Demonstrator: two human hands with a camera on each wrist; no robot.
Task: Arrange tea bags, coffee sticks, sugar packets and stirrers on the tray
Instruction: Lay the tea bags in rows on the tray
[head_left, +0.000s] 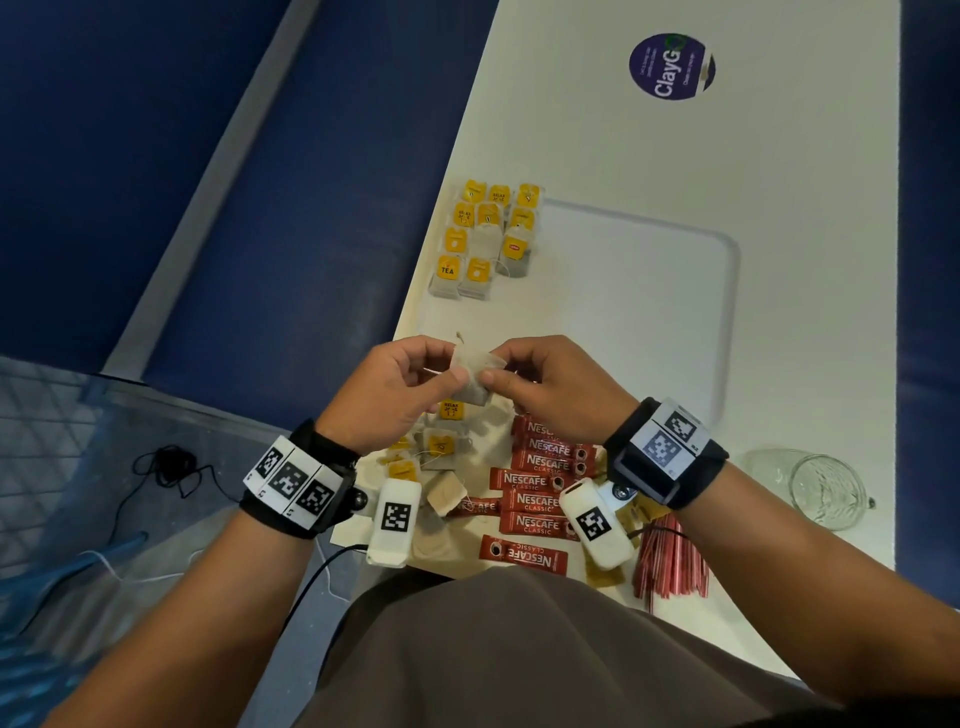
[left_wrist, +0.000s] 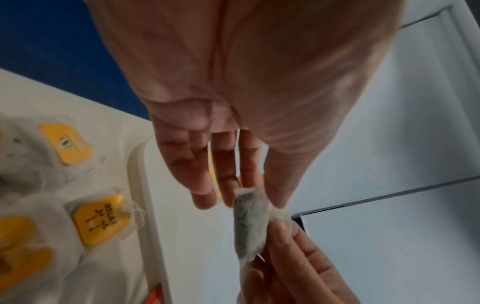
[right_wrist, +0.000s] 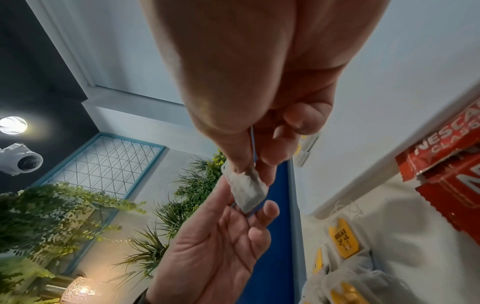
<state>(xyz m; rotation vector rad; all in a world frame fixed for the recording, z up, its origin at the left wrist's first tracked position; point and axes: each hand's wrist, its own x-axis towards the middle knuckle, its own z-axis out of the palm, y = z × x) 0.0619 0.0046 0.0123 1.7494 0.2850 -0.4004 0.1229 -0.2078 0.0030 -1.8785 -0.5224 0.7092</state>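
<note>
In the head view, both hands meet above the near edge of the white bench (head_left: 675, 171). The left hand (head_left: 387, 387) and the right hand (head_left: 550, 384) each pinch one tea bag (head_left: 474, 378) between thumb and fingers, the left at its left side, the right at its right side, so the bag hangs lifted between them. Beyond the fingers, a white tray (head_left: 730, 291) lies on the bench, and a neat block of yellow-tagged tea bags (head_left: 485, 239) sits at its far-left corner. Below the fingers, toward the body, a loose heap of tea bags (head_left: 431, 452) lies left of a stack of red coffee sticks (head_left: 540, 483). A bundle of red stirrers (head_left: 670, 561) lies near the right wrist, and a clear glass (head_left: 826, 491) stands further right.

In the left wrist view, the left hand (left_wrist: 233, 102) reaches down, its fingers (left_wrist: 205, 185) and thumb closed on the top of the tea bag (left_wrist: 249, 224); the right hand's fingers (left_wrist: 293, 263) pinch its lower end. Left of the fingers lie yellow-tagged bags (left_wrist: 101, 220) on the bench.

In the right wrist view, the right hand (right_wrist: 259, 92) clamps thumb and fingers (right_wrist: 270, 156) on the upper end of the tea bag (right_wrist: 246, 189), while the left hand (right_wrist: 215, 246) holds the lower end. Right of the fingers show red coffee sticks (right_wrist: 446, 164) and a yellow tag (right_wrist: 342, 238).
</note>
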